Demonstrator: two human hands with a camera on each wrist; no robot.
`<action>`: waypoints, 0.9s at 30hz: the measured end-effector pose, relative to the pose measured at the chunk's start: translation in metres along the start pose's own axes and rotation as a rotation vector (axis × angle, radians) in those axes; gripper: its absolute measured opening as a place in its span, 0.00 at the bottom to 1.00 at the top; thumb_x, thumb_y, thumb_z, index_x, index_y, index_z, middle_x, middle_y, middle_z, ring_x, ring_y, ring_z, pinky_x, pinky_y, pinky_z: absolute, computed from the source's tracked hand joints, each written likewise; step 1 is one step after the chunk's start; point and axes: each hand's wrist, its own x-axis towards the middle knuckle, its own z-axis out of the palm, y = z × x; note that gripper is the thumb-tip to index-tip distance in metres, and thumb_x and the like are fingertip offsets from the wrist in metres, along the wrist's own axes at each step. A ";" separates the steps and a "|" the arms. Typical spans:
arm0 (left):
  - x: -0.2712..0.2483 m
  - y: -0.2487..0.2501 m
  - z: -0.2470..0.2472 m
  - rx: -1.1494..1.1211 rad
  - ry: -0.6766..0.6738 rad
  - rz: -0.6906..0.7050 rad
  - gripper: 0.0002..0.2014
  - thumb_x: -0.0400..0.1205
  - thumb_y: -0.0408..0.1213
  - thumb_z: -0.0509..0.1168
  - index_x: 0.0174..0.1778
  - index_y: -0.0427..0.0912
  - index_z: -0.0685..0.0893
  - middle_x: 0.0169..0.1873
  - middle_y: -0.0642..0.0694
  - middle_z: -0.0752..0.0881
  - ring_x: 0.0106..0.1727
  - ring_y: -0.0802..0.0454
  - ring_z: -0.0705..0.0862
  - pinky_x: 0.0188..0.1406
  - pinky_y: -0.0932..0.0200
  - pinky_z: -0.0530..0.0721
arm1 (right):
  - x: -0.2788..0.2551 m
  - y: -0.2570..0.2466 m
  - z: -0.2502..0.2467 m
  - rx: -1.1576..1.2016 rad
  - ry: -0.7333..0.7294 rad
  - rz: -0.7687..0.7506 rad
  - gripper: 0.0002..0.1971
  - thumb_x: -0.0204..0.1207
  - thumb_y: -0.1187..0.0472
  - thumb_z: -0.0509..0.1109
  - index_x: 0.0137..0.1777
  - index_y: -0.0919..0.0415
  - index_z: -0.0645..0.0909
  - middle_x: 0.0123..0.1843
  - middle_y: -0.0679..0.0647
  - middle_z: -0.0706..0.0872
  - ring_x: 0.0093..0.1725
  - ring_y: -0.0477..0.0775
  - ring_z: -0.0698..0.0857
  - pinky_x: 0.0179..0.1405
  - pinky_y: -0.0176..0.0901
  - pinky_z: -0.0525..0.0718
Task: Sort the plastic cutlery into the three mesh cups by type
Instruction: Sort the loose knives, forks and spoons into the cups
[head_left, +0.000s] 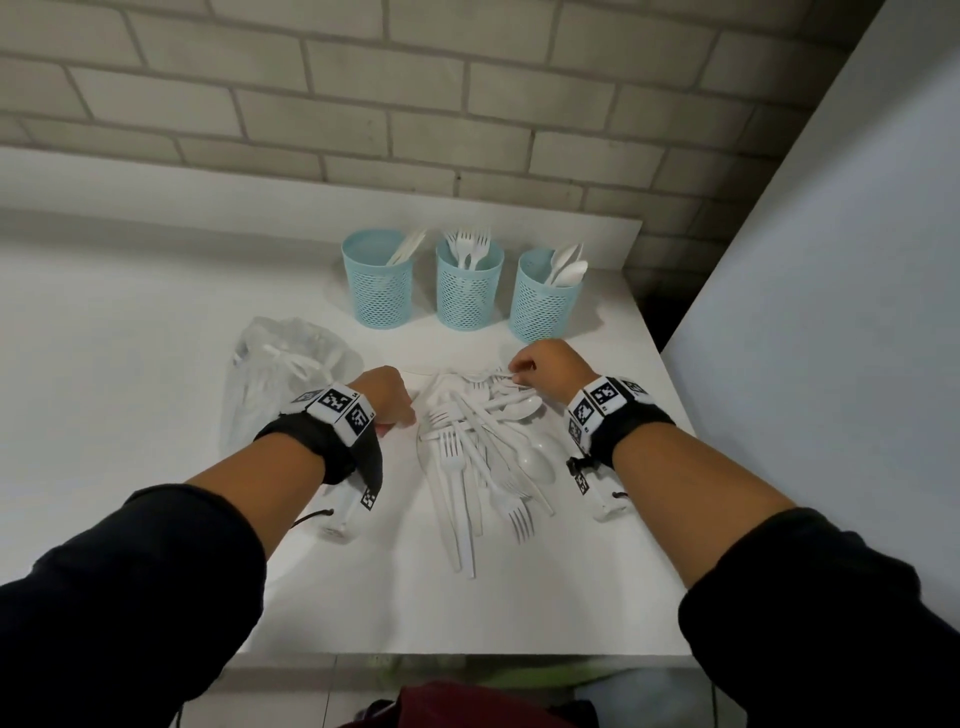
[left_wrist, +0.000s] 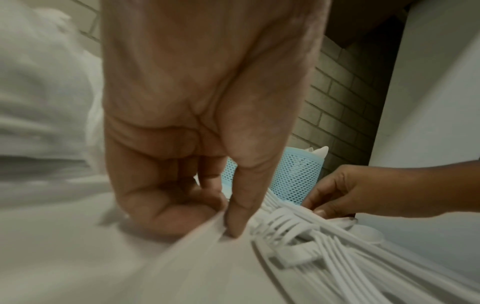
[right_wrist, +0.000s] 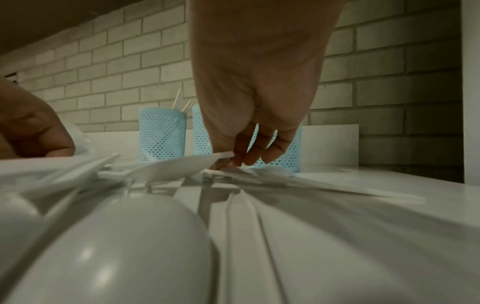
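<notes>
Three blue mesh cups stand in a row at the back: the left cup (head_left: 376, 286) holds knives, the middle cup (head_left: 469, 291) forks, the right cup (head_left: 543, 301) spoons. A pile of white plastic cutlery (head_left: 483, 447) lies mid-table in front of them. My left hand (head_left: 402, 418) is at the pile's left edge, with thumb and curled fingers (left_wrist: 233, 205) pinching a blurred white piece of unclear type. At the pile's far right, my right hand (head_left: 517, 376) reaches down and its fingertips (right_wrist: 270, 152) pinch the end of a white piece (right_wrist: 182, 164).
A crumpled clear plastic bag (head_left: 280, 374) lies left of the pile, beside my left wrist. A brick wall (head_left: 363, 104) runs behind the cups. A tall white panel (head_left: 831, 312) stands past the table's right edge. The table's front edge (head_left: 467, 652) is near my body.
</notes>
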 end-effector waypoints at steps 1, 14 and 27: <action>0.000 0.000 0.000 0.004 0.005 -0.008 0.11 0.76 0.32 0.64 0.27 0.37 0.75 0.23 0.45 0.78 0.24 0.52 0.74 0.24 0.65 0.71 | 0.001 -0.001 0.001 -0.008 0.000 -0.008 0.12 0.75 0.65 0.72 0.58 0.63 0.86 0.55 0.59 0.89 0.55 0.57 0.85 0.61 0.47 0.81; 0.023 0.019 -0.002 -0.349 0.152 -0.065 0.19 0.85 0.33 0.51 0.69 0.25 0.63 0.61 0.29 0.80 0.60 0.34 0.82 0.52 0.50 0.78 | 0.004 0.009 -0.022 0.197 0.119 0.175 0.07 0.83 0.61 0.55 0.44 0.62 0.68 0.47 0.60 0.76 0.46 0.56 0.74 0.46 0.44 0.71; 0.055 0.023 0.001 -0.154 0.310 0.072 0.24 0.79 0.47 0.68 0.66 0.37 0.77 0.66 0.41 0.79 0.69 0.43 0.74 0.67 0.55 0.70 | 0.019 0.012 -0.001 0.211 0.076 0.407 0.18 0.72 0.48 0.73 0.49 0.64 0.81 0.43 0.58 0.84 0.42 0.56 0.81 0.40 0.40 0.74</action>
